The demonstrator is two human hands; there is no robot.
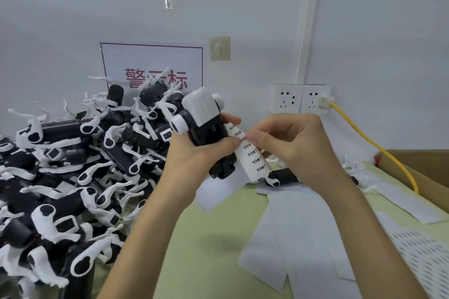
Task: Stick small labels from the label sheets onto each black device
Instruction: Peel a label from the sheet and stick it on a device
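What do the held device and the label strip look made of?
Held device: likely moulded plastic; black body with slight sheen, white ribbed cap looks matte. Label strip: thin coated paper, probably; it curls and carries printed black text.

A small assembly-and-labelling workshop bench, as I saw it.
I looked down on a heap of identical black devices (73,165) on a green bench top (206,250), long label sheets (298,238) strewn beside them, a cardboard box (427,167) at the right, a red-bordered notice (150,60) and wall sockets (300,99) on the plain wall.
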